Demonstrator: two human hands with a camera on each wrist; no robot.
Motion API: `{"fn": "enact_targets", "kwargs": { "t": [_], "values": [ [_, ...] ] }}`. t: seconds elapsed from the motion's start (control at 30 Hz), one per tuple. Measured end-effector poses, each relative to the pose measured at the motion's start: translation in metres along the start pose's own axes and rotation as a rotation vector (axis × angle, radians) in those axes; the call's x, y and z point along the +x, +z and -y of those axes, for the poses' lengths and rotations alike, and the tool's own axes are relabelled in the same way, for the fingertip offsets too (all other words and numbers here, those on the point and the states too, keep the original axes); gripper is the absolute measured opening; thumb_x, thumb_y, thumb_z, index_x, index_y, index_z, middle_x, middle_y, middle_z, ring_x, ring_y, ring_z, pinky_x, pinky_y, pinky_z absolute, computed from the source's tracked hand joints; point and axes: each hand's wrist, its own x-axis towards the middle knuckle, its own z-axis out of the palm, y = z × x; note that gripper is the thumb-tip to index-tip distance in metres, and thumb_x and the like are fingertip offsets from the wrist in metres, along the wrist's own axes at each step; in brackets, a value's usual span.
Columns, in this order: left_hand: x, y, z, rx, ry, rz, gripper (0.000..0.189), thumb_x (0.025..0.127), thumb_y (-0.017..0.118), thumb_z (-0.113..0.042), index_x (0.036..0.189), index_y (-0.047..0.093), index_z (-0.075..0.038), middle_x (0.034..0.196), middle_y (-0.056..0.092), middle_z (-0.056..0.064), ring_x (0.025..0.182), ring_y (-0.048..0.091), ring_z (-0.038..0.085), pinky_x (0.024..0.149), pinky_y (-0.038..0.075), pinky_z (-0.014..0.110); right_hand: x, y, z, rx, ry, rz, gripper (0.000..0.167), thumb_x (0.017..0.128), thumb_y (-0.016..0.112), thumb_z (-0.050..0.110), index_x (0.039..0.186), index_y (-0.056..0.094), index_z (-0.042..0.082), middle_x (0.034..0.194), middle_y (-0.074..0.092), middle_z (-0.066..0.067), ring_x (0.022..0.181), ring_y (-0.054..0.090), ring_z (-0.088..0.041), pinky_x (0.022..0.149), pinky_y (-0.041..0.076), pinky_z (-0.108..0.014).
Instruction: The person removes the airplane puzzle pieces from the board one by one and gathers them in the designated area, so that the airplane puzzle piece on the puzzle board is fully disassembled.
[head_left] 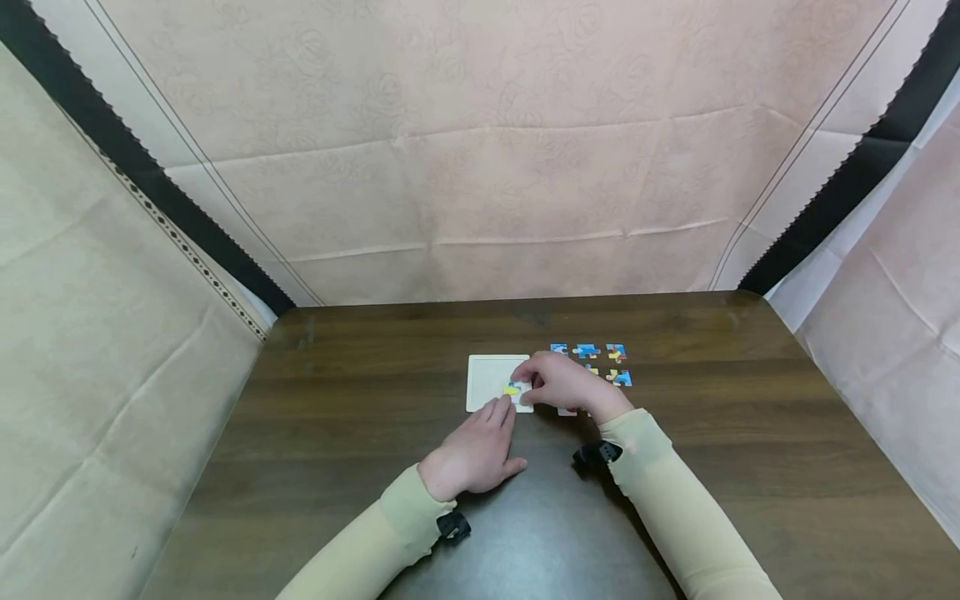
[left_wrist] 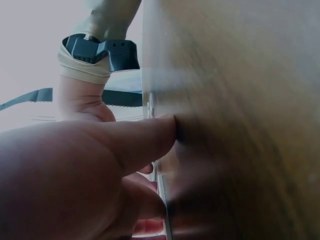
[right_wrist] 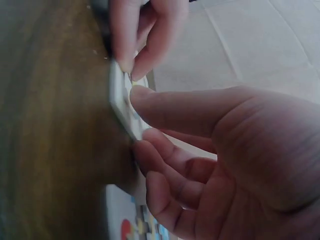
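Note:
A white square puzzle tray [head_left: 487, 375] lies on the table, with yellow and blue jigsaw puzzle pieces [head_left: 512, 389] at its lower right corner. Over that corner my right hand [head_left: 566, 385] bends its fingers and thumb around a puzzle piece; the fingers partly cover it. The right wrist view shows the thumb [right_wrist: 145, 100] against the piece and the fingertips by the tray edge [right_wrist: 119, 95]. My left hand [head_left: 476, 450] lies palm down in front of the tray. Its straight fingertips touch the tray's near edge and the lower side of the pieces.
Several loose puzzle pieces [head_left: 587, 351] lie right of the tray, some hidden behind the right hand. The brown wooden table [head_left: 360, 433] ends at a pale cloth backdrop [head_left: 480, 208]. Each wrist carries a black camera [head_left: 453, 526].

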Motion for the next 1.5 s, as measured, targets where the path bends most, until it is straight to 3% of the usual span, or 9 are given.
{"fn": "enact_targets", "kwargs": {
  "t": [0.17,0.4,0.6,0.93,1.2,1.5],
  "values": [
    [0.0001,-0.0014,0.0003,0.024,0.003,-0.007,0.086,0.107,0.058,-0.055,0.165,0.034,0.004,0.169,0.031,0.015,0.155,0.032,0.029,0.125,0.031,0.038,0.0019,0.003,0.0002,-0.022,-0.007,-0.022,0.034,0.097,0.081,0.016,0.13,0.075,0.008,0.104,0.064,-0.006,0.088,0.059,-0.017,0.081,0.054,-0.035],
    [0.0023,0.0008,0.0015,0.025,0.007,-0.011,0.086,0.107,0.058,-0.056,0.165,0.034,0.003,0.165,0.035,0.013,0.152,0.035,0.027,0.124,0.033,0.037,0.0021,0.0041,0.004,-0.059,-0.017,-0.035,0.021,0.096,0.082,0.012,0.115,0.078,0.007,0.098,0.063,-0.006,0.082,0.057,-0.016,0.076,0.053,-0.034],
    [0.0007,0.0003,0.0008,0.006,0.008,-0.008,0.087,0.107,0.059,-0.055,0.165,0.033,0.004,0.171,0.027,0.018,0.156,0.031,0.029,0.126,0.031,0.038,0.0028,0.0062,0.0074,-0.088,0.05,-0.033,0.02,0.095,0.084,0.015,0.113,0.078,0.009,0.1,0.063,-0.003,0.083,0.057,-0.016,0.077,0.053,-0.034],
    [-0.0008,0.0006,0.0019,0.0,0.016,-0.023,0.086,0.106,0.062,-0.055,0.164,0.036,0.004,0.17,0.029,0.021,0.155,0.032,0.03,0.125,0.032,0.039,0.005,0.0094,0.008,-0.033,0.073,-0.04,0.022,0.094,0.083,0.012,0.113,0.074,0.01,0.096,0.071,0.002,0.087,0.064,-0.016,0.087,0.059,-0.039],
    [0.0002,0.0034,0.0032,-0.004,0.01,-0.011,0.087,0.106,0.061,-0.056,0.165,0.035,0.002,0.172,0.026,0.021,0.157,0.029,0.03,0.126,0.03,0.039,0.0061,0.0104,0.0041,-0.014,0.055,-0.044,0.024,0.094,0.083,0.012,0.117,0.073,0.011,0.092,0.068,0.004,0.082,0.062,-0.016,0.08,0.057,-0.035],
    [-0.0015,0.002,0.0024,-0.015,0.001,-0.031,0.084,0.106,0.062,-0.054,0.163,0.038,0.002,0.172,0.026,0.022,0.158,0.029,0.032,0.125,0.032,0.04,0.0031,0.0065,0.006,0.027,0.059,-0.046,0.012,0.097,0.08,0.012,0.108,0.075,0.011,0.087,0.067,0.003,0.074,0.06,-0.015,0.074,0.054,-0.034]
  ]
}}
